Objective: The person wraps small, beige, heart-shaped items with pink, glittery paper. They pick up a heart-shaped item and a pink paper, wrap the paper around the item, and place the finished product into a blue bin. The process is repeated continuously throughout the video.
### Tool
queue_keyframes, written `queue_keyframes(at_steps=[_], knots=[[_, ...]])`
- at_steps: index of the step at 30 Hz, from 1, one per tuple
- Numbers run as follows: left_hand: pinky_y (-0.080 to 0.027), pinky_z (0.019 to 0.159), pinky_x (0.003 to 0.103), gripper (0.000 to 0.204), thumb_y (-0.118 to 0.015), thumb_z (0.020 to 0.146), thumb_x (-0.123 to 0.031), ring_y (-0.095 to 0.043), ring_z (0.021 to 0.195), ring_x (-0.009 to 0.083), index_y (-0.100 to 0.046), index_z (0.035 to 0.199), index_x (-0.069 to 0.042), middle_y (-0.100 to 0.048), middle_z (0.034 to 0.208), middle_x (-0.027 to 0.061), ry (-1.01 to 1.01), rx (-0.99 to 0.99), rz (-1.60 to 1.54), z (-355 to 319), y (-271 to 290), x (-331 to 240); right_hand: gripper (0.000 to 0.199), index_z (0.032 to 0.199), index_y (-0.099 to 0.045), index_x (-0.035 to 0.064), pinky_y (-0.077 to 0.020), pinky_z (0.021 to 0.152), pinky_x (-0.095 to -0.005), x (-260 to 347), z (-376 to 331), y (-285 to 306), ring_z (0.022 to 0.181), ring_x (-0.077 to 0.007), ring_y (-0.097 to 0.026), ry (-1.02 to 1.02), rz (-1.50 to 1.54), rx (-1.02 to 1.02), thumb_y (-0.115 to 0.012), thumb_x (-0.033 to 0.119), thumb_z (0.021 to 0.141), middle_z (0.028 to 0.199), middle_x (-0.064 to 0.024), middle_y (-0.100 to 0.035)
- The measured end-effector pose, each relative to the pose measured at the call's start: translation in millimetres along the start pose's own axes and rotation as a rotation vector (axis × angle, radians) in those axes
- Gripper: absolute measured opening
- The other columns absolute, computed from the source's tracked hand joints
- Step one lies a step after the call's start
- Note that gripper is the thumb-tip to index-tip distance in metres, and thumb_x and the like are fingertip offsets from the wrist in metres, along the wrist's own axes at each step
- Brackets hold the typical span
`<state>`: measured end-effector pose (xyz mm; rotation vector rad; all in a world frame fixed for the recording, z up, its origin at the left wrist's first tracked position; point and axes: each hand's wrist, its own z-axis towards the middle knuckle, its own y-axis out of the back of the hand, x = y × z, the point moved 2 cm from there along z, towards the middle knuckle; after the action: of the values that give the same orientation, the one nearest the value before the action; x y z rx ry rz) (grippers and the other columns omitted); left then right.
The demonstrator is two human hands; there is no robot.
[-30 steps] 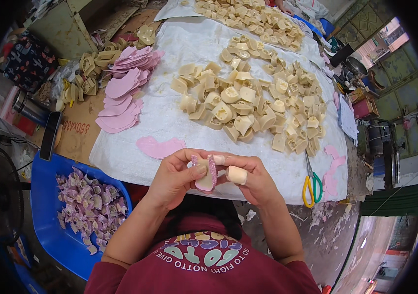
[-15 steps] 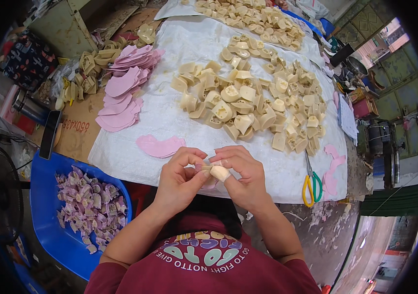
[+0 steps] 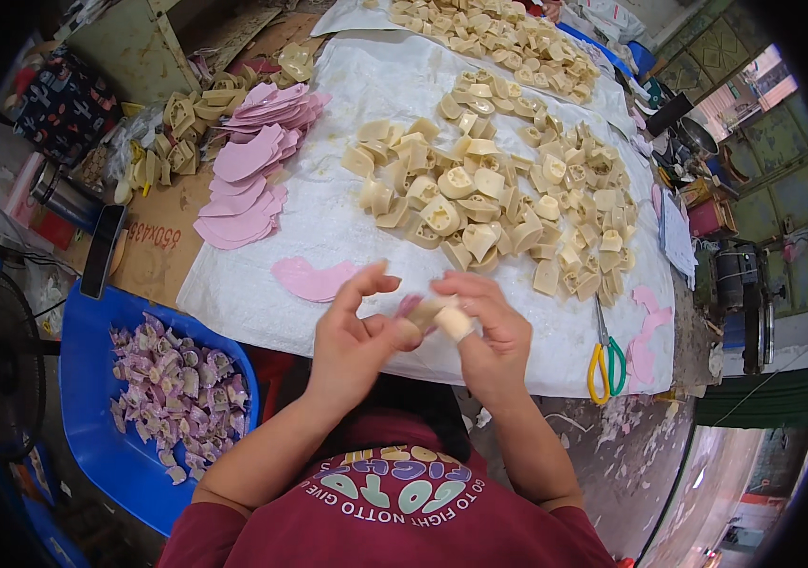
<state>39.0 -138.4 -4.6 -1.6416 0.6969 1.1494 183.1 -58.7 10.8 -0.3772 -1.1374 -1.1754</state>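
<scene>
Between my two hands, over the table's near edge, is a small cream shoe heel [image 3: 428,311] with a pinkish cover piece against it; motion smears the detail. My left hand [image 3: 342,350] pinches the heel's left side with thumb and index finger, the other fingers raised. My right hand [image 3: 497,346] grips the opposite side, and its thumb wears a pale wrap [image 3: 455,323]. A single curved pink cutout [image 3: 313,280] lies just beyond my left hand. Farther off is a big spread of bare cream heels [image 3: 479,194].
A white sheet [image 3: 252,308] covers the table. Overlapping pink cutouts [image 3: 243,180] lie at left, above a blue tub [image 3: 91,445] of pink-purple covered pieces [image 3: 181,398]. Scissors [image 3: 606,364] with yellow and green handles rest at the right edge beside pink scraps [image 3: 648,331]. A phone [image 3: 102,254] stands at left.
My hands have shifted slightly, and the heel between them has tilted. My left index finger has lifted away from it. The whole view has moved a little.
</scene>
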Motion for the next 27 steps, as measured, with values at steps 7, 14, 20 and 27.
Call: queue_keyframes(at_steps=[7,14,20,27], knots=[[-0.056,0.083,0.044,0.052,-0.043,0.100,-0.033,-0.063,0.102,0.0301,-0.030,0.143,-0.007,-0.059,0.114,0.0166,0.434,0.098,-0.794,0,1,5,0.026,0.104,-0.066,0.0009,-0.0436,0.097,-0.0381,15,-13,-15,0.120,-0.0318,-0.051,0.135,-0.135,0.001,-0.070,0.009,0.080,0.130,-0.0137,-0.056],[-0.053,0.074,0.033,0.050,-0.037,0.102,-0.034,-0.061,0.097,0.0201,-0.032,0.145,-0.011,-0.058,0.116,0.0117,0.363,-0.027,-0.706,-10,-19,-16,0.048,0.136,-0.048,0.0032,-0.0418,0.055,-0.0169,2,-17,-37,0.067,-0.0030,-0.050,-0.552,0.731,0.137,-0.056,0.003,0.089,0.151,-0.0122,-0.033],[-0.042,0.047,0.022,0.049,-0.035,0.102,-0.033,-0.054,0.071,0.0088,-0.032,0.145,-0.010,-0.058,0.097,0.0037,0.157,-0.008,-0.269,-10,-17,-5,0.041,0.131,-0.053,0.0024,-0.0470,0.054,-0.0207,5,-9,-39,0.070,-0.0054,-0.057,-0.683,0.916,0.141,-0.051,0.001,0.090,0.148,-0.0130,-0.037],[-0.038,0.044,0.021,0.056,-0.043,0.100,-0.031,-0.049,0.059,0.0075,-0.022,0.149,-0.012,-0.056,0.090,0.0039,0.210,-0.018,-0.313,-3,-14,-2,0.041,0.131,-0.052,0.0025,-0.0490,0.057,-0.0215,7,-10,-42,0.072,-0.0075,-0.059,-0.486,0.580,0.135,-0.056,0.006,0.090,0.146,-0.0136,-0.039]])
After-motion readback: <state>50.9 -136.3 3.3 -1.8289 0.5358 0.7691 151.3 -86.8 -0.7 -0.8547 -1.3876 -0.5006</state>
